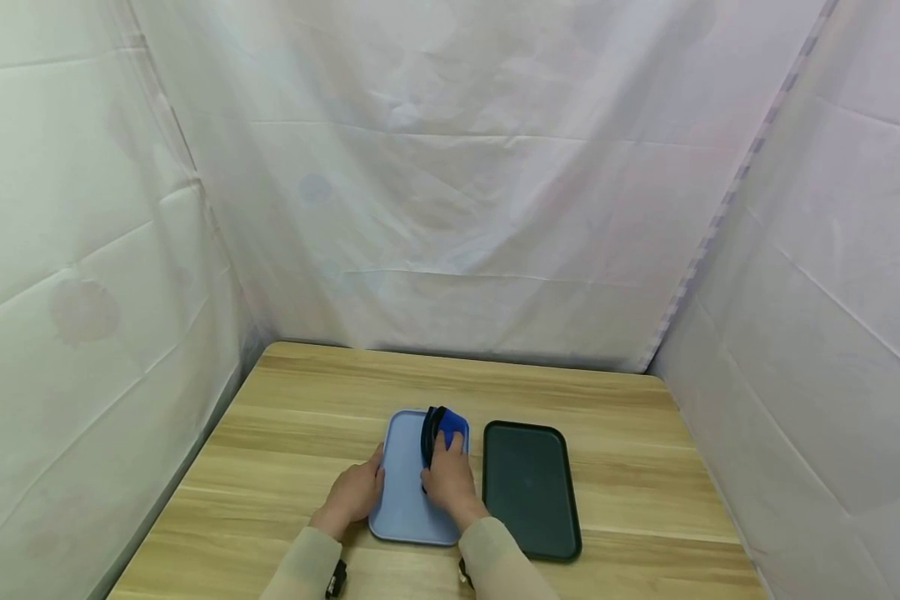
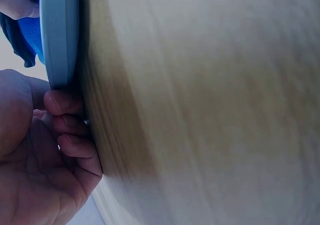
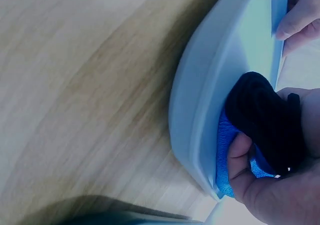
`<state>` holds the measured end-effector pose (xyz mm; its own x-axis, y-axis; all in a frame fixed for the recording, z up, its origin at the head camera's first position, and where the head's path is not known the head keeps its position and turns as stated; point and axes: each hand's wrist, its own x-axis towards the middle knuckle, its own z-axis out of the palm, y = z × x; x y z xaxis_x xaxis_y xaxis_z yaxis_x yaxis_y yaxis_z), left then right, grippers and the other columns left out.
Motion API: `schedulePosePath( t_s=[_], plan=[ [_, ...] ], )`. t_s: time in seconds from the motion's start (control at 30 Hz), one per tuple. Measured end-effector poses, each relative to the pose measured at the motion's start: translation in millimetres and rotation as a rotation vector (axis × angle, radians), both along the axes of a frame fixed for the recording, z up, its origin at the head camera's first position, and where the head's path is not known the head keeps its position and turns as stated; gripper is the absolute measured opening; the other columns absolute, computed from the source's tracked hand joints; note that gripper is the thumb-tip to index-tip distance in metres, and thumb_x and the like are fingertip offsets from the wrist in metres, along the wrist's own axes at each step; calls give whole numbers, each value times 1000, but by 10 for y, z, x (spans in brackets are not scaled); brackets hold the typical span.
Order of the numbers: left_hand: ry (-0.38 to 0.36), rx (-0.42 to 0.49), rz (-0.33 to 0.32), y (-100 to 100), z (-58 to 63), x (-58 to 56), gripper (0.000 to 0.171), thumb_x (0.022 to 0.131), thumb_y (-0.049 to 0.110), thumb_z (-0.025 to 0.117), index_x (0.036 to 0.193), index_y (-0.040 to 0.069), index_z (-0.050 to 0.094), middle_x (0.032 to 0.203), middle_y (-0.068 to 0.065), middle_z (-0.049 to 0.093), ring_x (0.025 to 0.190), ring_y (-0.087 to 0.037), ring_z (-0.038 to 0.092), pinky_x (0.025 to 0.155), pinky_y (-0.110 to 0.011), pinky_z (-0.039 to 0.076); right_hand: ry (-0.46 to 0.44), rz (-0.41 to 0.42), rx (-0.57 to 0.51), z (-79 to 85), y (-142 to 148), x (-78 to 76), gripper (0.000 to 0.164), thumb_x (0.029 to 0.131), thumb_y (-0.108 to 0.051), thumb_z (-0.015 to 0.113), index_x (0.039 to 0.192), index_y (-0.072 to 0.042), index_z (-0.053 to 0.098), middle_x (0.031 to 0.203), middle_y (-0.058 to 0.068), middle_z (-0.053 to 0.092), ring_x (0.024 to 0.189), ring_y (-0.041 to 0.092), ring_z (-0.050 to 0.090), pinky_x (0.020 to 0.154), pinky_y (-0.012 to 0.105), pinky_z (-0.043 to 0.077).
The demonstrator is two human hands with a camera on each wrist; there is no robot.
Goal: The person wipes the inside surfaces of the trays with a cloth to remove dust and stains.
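A light blue tray (image 1: 405, 504) lies on the wooden table in front of the person. My left hand (image 1: 356, 492) holds its left edge; in the left wrist view the fingers (image 2: 72, 145) curl in at the tray's rim (image 2: 60, 35). Over the right part of the tray, my right hand (image 1: 450, 479) grips a soft bundle: a black folded fabric piece (image 3: 265, 117) beside a fuzzy blue cloth (image 3: 225, 135). The right thumb and fingers lie around this bundle, which touches the tray. The bundle's exact kind is unclear, and the hand partly hides it.
A dark green tray (image 1: 528, 492) lies just right of the blue one, with a narrow gap between them. The wooden table (image 1: 270, 467) extends around both trays. White fabric walls (image 1: 450, 208) stand behind the table and at both sides.
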<state>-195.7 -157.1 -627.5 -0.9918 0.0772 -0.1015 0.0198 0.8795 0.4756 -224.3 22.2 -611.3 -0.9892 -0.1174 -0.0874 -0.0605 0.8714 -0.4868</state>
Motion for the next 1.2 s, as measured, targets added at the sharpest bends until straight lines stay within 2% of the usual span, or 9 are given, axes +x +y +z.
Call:
schedulePosePath(
  t_s=[0.23,0.4,0.73,1.03,1.2],
  plan=[
    [-7,3,-3,-4,24,4,51,100,20,49,146,0,39,99,-22,70,69,-19,60,70,-45,52,-11,11,-1,-18,-74,-1,74,87,-24,68,149,-1,34,147,28,27,99,41,60,81,47,52],
    [1,-2,-11,-9,35,0,50,100,19,49,145,-1,40,94,-22,70,65,-18,58,67,-43,51,-17,10,-26,-7,-130,-5,75,86,-24,69,148,0,34,147,28,27,102,42,59,80,49,52],
    [-20,-1,1,-17,0,-13,51,101,20,48,147,1,39,98,-21,71,66,-16,57,69,-42,51,-31,32,-37,-25,-257,2,77,87,-25,70,149,1,32,149,29,23,104,44,59,82,48,52],
    [-16,-7,-13,-11,-22,-23,51,100,20,48,147,1,38,90,-18,70,64,-16,56,67,-43,51,-38,31,-56,-33,-347,2,77,86,-25,71,148,1,33,149,29,23,106,42,57,84,49,51],
    [-22,1,-15,-12,-2,-19,51,100,20,47,147,0,38,95,-19,70,69,-18,60,71,-45,52,-48,46,-72,-29,-371,3,77,87,-26,70,149,1,32,149,29,21,107,42,57,86,49,51]
  ],
)
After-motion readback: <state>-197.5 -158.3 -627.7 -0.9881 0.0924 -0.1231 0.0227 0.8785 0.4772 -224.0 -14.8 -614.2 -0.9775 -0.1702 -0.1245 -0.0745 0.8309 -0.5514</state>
